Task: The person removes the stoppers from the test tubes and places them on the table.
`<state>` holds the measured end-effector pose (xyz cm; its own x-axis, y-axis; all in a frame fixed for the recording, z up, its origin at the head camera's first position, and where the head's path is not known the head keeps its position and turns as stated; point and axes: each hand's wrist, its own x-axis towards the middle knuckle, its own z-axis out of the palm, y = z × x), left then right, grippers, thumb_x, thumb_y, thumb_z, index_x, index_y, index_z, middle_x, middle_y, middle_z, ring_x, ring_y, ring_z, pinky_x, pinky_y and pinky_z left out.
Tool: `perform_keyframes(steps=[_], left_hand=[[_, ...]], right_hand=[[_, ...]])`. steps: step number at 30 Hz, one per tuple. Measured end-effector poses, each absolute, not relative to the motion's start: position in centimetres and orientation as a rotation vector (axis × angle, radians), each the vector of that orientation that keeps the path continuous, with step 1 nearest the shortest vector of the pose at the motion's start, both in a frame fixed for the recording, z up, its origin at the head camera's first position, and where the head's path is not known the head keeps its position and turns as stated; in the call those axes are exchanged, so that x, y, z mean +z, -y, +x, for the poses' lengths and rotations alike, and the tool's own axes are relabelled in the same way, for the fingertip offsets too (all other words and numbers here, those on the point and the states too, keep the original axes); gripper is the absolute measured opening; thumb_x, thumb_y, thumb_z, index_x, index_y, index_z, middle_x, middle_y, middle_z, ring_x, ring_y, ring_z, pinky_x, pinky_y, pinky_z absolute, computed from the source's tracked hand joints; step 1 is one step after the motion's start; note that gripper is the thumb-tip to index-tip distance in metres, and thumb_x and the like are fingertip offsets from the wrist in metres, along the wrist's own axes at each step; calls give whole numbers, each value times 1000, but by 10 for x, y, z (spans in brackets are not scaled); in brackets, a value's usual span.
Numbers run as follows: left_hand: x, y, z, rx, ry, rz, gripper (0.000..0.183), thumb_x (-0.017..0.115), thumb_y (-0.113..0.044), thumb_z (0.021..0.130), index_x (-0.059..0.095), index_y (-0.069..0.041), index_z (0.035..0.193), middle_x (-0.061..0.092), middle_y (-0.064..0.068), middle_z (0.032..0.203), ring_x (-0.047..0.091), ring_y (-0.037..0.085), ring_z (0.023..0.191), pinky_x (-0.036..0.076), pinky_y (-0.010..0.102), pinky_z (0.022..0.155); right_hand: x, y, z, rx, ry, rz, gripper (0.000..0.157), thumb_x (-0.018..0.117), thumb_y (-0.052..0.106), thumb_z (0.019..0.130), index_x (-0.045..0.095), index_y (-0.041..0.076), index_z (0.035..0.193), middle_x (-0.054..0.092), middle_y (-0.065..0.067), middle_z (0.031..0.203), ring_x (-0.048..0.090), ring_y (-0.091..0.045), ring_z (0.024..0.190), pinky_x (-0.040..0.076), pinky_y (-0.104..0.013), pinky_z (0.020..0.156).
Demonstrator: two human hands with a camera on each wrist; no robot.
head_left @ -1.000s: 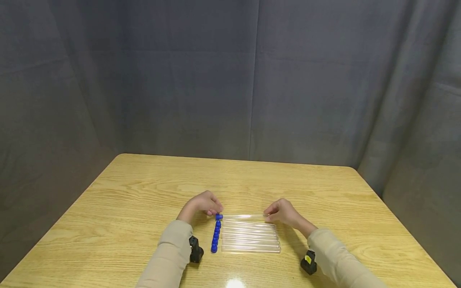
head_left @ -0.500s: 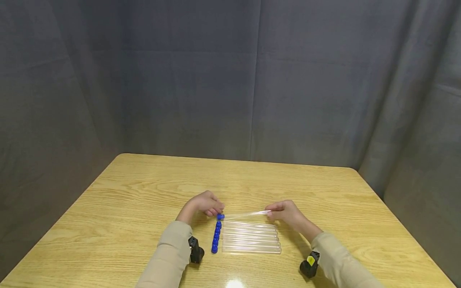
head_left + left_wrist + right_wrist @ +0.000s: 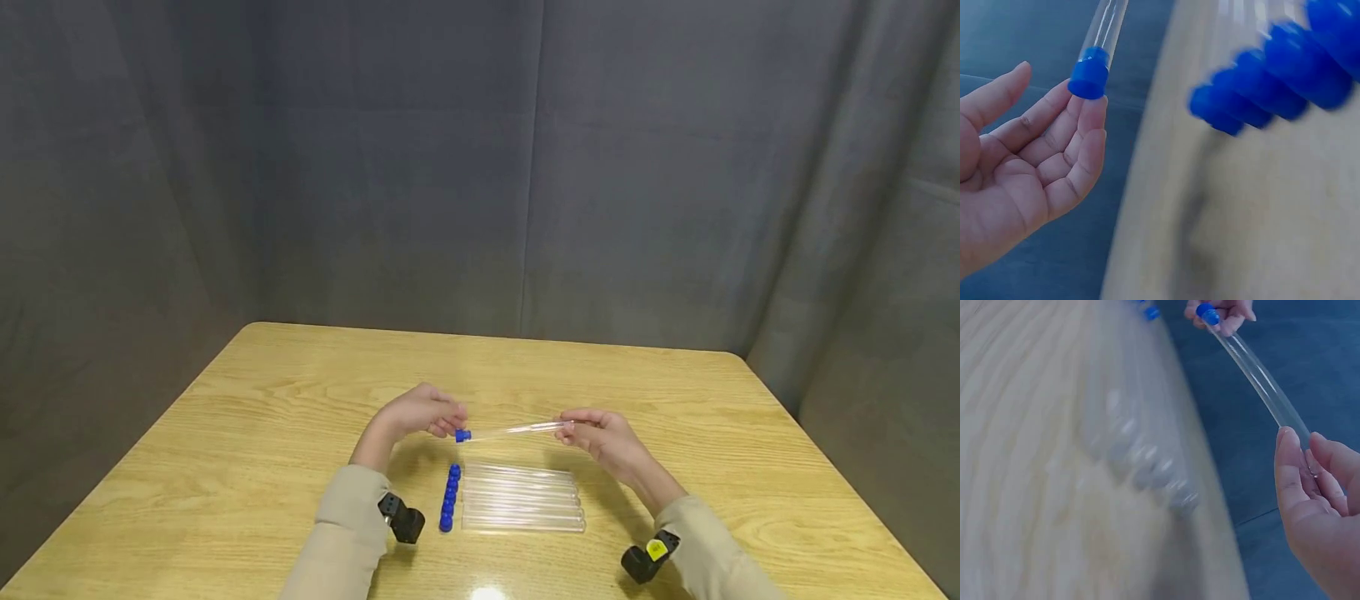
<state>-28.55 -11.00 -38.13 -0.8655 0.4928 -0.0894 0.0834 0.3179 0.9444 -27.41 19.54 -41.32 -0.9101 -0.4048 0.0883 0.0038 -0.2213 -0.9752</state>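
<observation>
A clear test tube (image 3: 517,429) with a blue cap (image 3: 462,436) on its left end is held up above the table, tilted slightly. My right hand (image 3: 607,437) pinches the rounded end between thumb and fingers, also plain in the right wrist view. At the capped end is my left hand (image 3: 420,412). In the left wrist view its fingertips touch the cap (image 3: 1089,78) from below, the fingers gently bent and the thumb standing well apart.
Several more clear test tubes (image 3: 521,497) lie side by side on the wooden table (image 3: 300,400), nearer than the hands. Blue caps (image 3: 450,497) line up at their left ends. A grey curtain (image 3: 480,167) hangs behind the table.
The capped test tube has come up off the table, its right end first, then the blue cap end. Both hands have risen with it, and the other tubes stay where they were.
</observation>
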Motion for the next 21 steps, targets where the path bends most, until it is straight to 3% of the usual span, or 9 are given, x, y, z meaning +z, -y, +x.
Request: perform_keyframes(steps=[6, 10, 14, 21], left_hand=[[-363, 110, -277, 1641, -2220, 573, 34, 51, -20, 92, 59, 10, 107, 63, 17, 99, 60, 22, 85, 49, 34, 77], [-353, 110, -271, 1628, -2238, 614, 35, 51, -22, 92, 59, 8, 109, 62, 17, 105, 59, 18, 86, 48, 33, 78], [-345, 110, -264, 1628, -2265, 650, 33, 52, -23, 92, 63, 5, 104, 64, 14, 99, 58, 16, 81, 49, 33, 76], [-335, 108, -249, 1647, -2278, 699, 31, 54, -21, 90, 62, 7, 104, 64, 11, 91, 61, 24, 81, 49, 37, 75]], right_hand=[[-397, -193, -265, -2310, -1640, -573, 24, 44, -10, 89, 63, 2, 96, 63, -11, 99, 62, -15, 82, 49, -25, 75], [-391, -189, -259, -2346, -1576, -587, 27, 42, -12, 89, 64, 3, 96, 63, -10, 99, 62, -15, 83, 49, -25, 75], [-387, -187, -254, -2386, -1520, -636, 32, 39, -14, 89, 65, 3, 96, 64, -10, 99, 62, -15, 83, 49, -25, 76], [-379, -186, -244, -2449, -1467, -681, 34, 37, -13, 90, 66, 3, 96, 64, -10, 99, 62, -16, 84, 48, -26, 78]])
